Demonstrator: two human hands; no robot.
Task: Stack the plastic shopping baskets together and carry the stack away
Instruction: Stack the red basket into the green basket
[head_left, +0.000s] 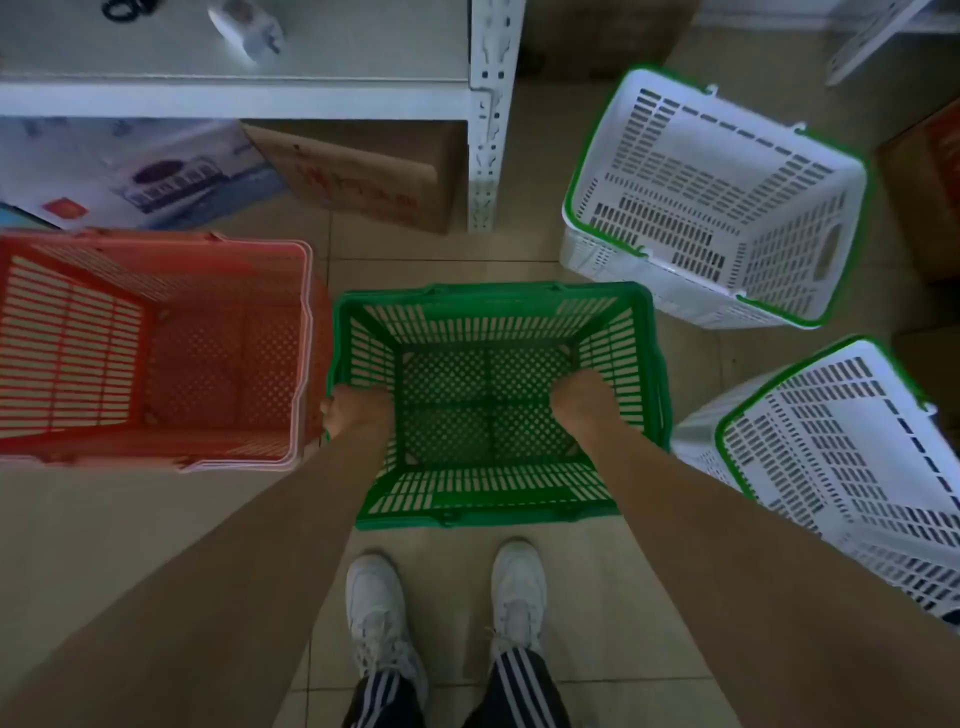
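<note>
A green plastic basket (493, 322) stands on the floor right in front of my feet. My left hand (345, 410) is closed on its left rim. My right hand (576, 400) reaches inside and grips its right wall. A red basket (156, 348) with pale handles sits just left of it, almost touching. Two white baskets with green handles lie to the right: one (717, 197) farther back and tilted, the other (852, 467) nearer at the right edge.
A white metal shelf unit (488, 130) stands behind the baskets, with cardboard boxes (363, 176) and a printed carton under it. More boxes sit at the far right. Tiled floor shows around my white shoes (447, 608).
</note>
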